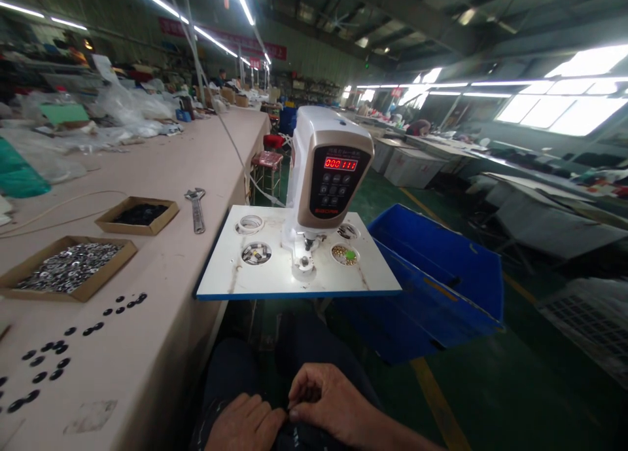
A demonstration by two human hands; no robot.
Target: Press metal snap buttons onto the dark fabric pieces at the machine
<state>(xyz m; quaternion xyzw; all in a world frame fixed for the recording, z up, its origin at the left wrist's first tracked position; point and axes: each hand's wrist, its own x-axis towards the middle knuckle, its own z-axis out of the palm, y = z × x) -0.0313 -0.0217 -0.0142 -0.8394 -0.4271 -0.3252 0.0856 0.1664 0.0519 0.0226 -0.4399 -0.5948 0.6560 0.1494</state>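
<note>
My left hand (245, 425) lies over dark fabric (301, 438) in my lap, its fingers bent and its thumb side against the cloth. Beside it, my right hand (326, 402) is curled, with thumb and index finger meeting at the fabric near the left fingertips. Whatever is between those fingertips is too small and dark to make out. Beyond my knees stands a white and gold press machine (328, 169) with a red lit display. It rises from a white board (284, 281) with round wells holding small metal parts.
On the long table (161, 320) at the left are a box of metal rings (73, 268), a box of black pieces (140, 214), a wrench (197, 212) and several loose black discs (70, 331). A blue bin (441, 261) stands right of the board.
</note>
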